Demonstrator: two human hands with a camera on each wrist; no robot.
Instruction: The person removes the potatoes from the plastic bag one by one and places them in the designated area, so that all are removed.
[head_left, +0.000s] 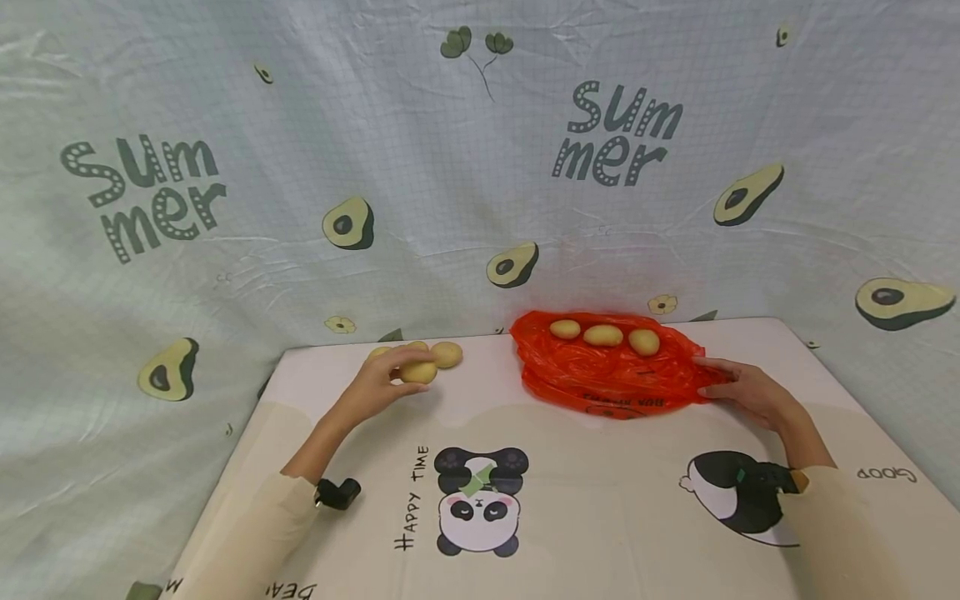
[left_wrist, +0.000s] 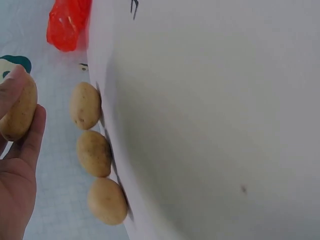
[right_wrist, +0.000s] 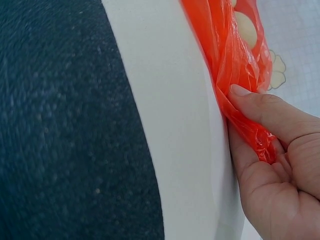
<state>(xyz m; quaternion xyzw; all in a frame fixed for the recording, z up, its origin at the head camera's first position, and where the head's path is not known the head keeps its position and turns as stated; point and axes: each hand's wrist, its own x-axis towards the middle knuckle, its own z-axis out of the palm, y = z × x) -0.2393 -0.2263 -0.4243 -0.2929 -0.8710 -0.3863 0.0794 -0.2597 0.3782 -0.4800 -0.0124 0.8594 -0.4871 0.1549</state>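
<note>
My left hand (head_left: pixel 381 382) holds a potato (head_left: pixel 418 372) between thumb and fingers, lifted off the table; the left wrist view shows the same potato (left_wrist: pixel 21 111) in its grip. Behind that hand, three more potatoes (left_wrist: pixel 94 153) stand in a row near the table's far edge; in the head view the hand partly covers them. To the right lies a red plastic bag (head_left: pixel 577 379), spread flat, with three potatoes (head_left: pixel 603 336) resting on it. My right hand (head_left: pixel 750 390) pinches the bag's right end, its thumb on top in the right wrist view.
A pale cloth with printed drawings covers the table (head_left: pixel 585 500). Behind it hangs a curtain (head_left: pixel 420 167) printed with avocados and lettering, close to the far edge. A black wrist-worn device (head_left: pixel 339 493) sits at the left sleeve.
</note>
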